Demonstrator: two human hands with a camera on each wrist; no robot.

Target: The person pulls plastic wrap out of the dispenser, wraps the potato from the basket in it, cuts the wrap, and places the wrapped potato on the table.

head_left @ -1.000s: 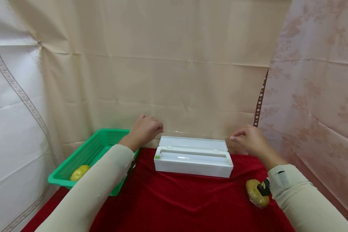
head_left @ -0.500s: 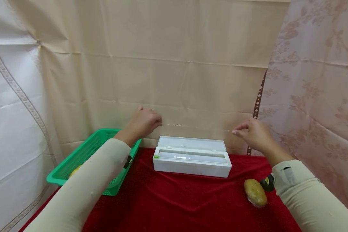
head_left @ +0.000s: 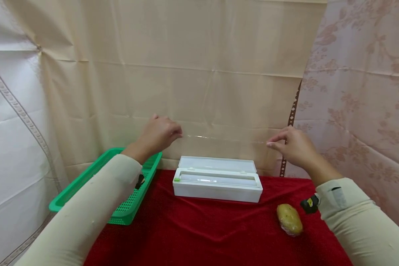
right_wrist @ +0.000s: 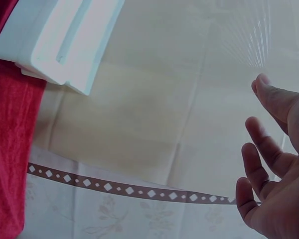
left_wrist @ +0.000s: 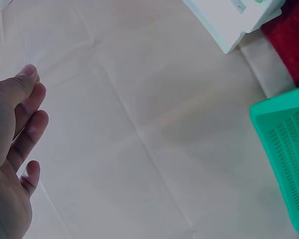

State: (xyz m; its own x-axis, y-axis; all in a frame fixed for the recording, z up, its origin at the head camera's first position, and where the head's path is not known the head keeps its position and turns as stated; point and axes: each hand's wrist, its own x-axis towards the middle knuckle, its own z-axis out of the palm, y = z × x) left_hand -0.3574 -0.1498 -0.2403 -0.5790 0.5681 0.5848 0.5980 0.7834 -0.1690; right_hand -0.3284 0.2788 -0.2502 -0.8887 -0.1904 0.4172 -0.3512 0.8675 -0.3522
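A sheet of clear cling film (head_left: 201,137) is stretched between my two raised hands, its top edge showing as a thin shiny line. My left hand (head_left: 159,133) pinches one corner between thumb and forefinger. The opposite corner is pinched by my right hand (head_left: 292,147), whose other fingers spread apart in the right wrist view. Fine creases fan out from that grip in the film (right_wrist: 260,45). Below and between the hands, a white cling film dispenser (head_left: 216,193) sits on the red cloth, lid raised at the back. Most of the film is too transparent to make out.
A green plastic basket (head_left: 128,218) stands at the left, partly covered by my left sleeve. On the red cloth (head_left: 199,236) at the right lies a potato (head_left: 289,218) wrapped in film. A beige curtain (head_left: 199,92) hangs close behind the dispenser.
Both hands have risen and moved slightly apart, lifting the film higher above the dispenser. My left sleeve now hides the yellow potato seen earlier in the basket.
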